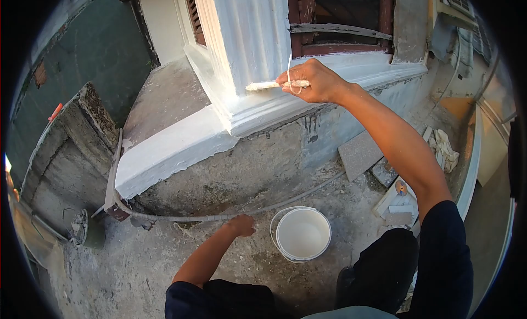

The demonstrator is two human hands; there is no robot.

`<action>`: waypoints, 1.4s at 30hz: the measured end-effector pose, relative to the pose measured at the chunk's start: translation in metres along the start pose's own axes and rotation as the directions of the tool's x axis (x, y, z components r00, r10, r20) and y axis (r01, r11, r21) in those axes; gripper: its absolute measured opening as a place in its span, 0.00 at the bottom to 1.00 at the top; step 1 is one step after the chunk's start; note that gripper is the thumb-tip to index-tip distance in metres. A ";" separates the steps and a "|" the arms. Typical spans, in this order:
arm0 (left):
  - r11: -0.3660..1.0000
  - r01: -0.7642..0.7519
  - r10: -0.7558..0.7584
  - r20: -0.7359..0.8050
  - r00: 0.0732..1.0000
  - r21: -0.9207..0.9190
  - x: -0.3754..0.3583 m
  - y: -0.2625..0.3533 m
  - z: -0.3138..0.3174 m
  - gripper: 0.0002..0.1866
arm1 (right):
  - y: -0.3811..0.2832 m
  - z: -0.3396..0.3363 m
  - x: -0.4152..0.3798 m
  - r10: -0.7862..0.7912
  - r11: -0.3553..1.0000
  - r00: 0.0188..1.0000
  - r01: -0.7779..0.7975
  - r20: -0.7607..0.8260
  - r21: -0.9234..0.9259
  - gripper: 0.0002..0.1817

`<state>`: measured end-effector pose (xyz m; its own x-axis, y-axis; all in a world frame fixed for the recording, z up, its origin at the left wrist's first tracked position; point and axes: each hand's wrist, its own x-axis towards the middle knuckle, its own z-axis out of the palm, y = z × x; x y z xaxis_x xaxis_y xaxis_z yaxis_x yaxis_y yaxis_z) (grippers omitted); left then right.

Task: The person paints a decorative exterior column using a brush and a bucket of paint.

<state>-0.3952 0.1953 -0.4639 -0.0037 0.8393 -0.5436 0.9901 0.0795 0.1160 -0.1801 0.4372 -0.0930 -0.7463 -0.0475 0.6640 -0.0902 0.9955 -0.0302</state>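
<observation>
My right hand (314, 82) is closed round the handle of a paintbrush (269, 85), with a thin white cord looped at the handle. The bristles meet the foot of a white fluted pillar (250, 39), just above its moulded base. Over the concrete floor, my left hand (241, 226) hangs with its fingers curled in; whether anything is inside them is hidden. Right of that hand stands a white bucket (303, 234) with its handle folded to the left side, and pale paint coats its inside.
A grey corrugated hose (219, 217) runs across the floor along the wall. A white ledge (170, 149) juts out at left. Tiles (360, 153) and a cloth (446, 150) lie at right; a dark bucket (90, 231) stands far left. A red-brown window frame (343, 49) is above.
</observation>
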 end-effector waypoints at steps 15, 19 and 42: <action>0.996 -0.064 0.053 -0.166 0.985 -0.062 0.007 0.002 -0.008 0.20 | 0.019 -0.122 0.140 -0.505 0.794 0.734 0.190 -0.453 -0.578 0.07; 0.996 -0.072 0.062 -0.179 0.982 -0.053 0.007 0.002 -0.005 0.20 | 0.035 -0.040 0.059 -0.387 0.854 0.850 0.184 -0.357 -0.487 0.16; 0.989 -0.148 0.143 -0.165 0.976 -0.016 0.018 -0.015 0.013 0.20 | 0.068 -0.073 0.052 0.007 0.999 0.728 -0.040 -0.686 -0.033 0.10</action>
<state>-0.4082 0.2024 -0.4860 0.1151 0.9192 -0.3766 0.9774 -0.0370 0.2083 -0.1765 0.5088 -0.0059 -0.0915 0.0287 0.9954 -0.0387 0.9987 -0.0324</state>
